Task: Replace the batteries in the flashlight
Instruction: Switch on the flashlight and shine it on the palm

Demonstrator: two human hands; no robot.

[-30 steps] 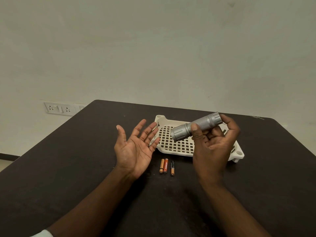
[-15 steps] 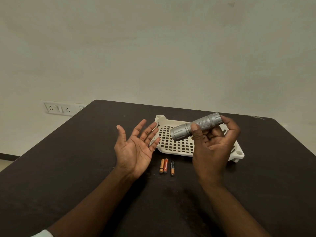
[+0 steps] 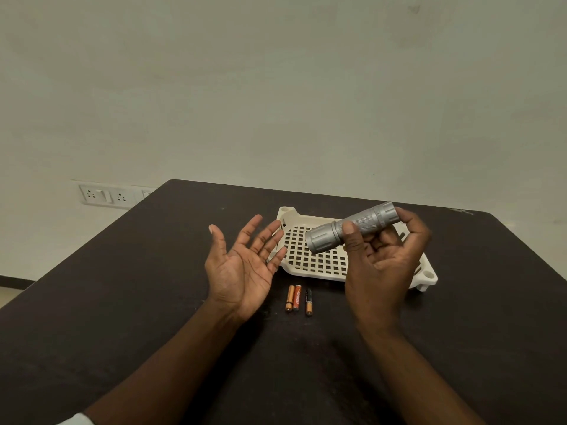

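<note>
A grey metal flashlight (image 3: 352,227) is held above the tray by my right hand (image 3: 383,265), thumb on its barrel and fingers curled behind its tail; its wide head points left and slightly down. My left hand (image 3: 245,268) hovers palm-up with fingers spread, holding nothing, just left of the tray. Three small batteries (image 3: 298,299) lie side by side on the dark table (image 3: 122,302) between my wrists: two orange ones touching and a black-and-orange one a little to their right.
A cream perforated plastic tray (image 3: 319,262) sits on the table beyond the batteries, partly hidden by my right hand. A wall socket plate (image 3: 106,195) is on the wall at the left, past the table's far edge.
</note>
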